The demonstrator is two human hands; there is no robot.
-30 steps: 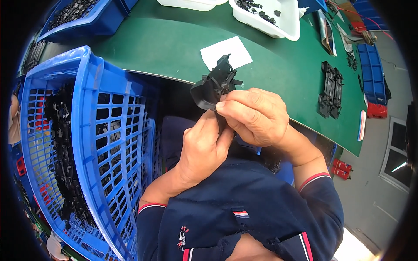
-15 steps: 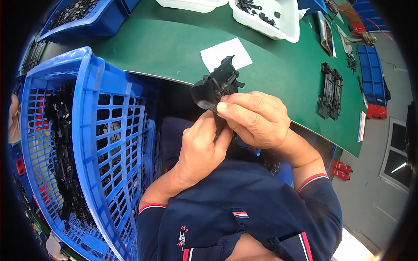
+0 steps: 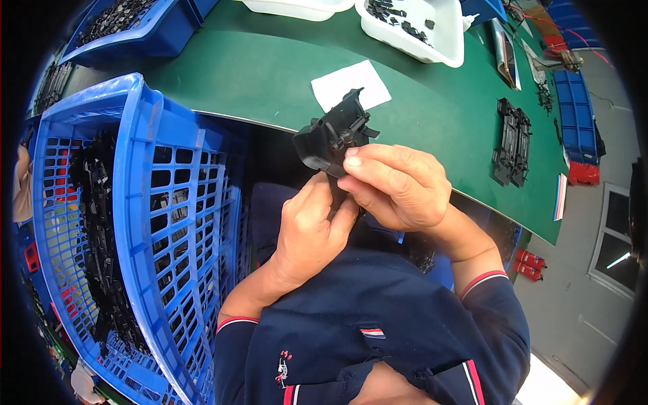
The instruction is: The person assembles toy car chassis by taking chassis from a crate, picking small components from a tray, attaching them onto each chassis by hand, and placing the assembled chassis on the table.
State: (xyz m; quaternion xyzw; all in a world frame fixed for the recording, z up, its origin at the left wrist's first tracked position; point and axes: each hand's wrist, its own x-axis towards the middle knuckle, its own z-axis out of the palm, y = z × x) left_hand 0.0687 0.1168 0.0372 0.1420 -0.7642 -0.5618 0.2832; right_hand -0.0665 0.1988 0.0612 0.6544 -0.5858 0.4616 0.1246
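Note:
A black moulded plastic part [image 3: 331, 135] is held up in front of me, just off the near edge of the green table. Its left end is a curved, scoop-like wall, and its upper end is narrow with small tabs. My left hand [image 3: 314, 226] grips the lower end from below, fingers wrapped round it. The thumb and fingers of my right hand [image 3: 401, 185] are closed at the part's lower right side. Whether they pinch a smaller piece there is hidden. Behind the part, a white sheet of paper [image 3: 368, 84] lies on the table.
A blue mesh crate [image 3: 131, 202] with black parts stands at my left. On the green table [image 3: 263, 74] are a white tray [image 3: 445, 40] of small black pieces, a blue bin [image 3: 162, 34] and several long black parts [image 3: 513, 142]. Red fire extinguishers [image 3: 530, 263] stand on the floor at right.
My right hand's fingertips have shifted slightly right along the part, showing more of its lower side. The part has tilted a little; my left hand keeps its grip.

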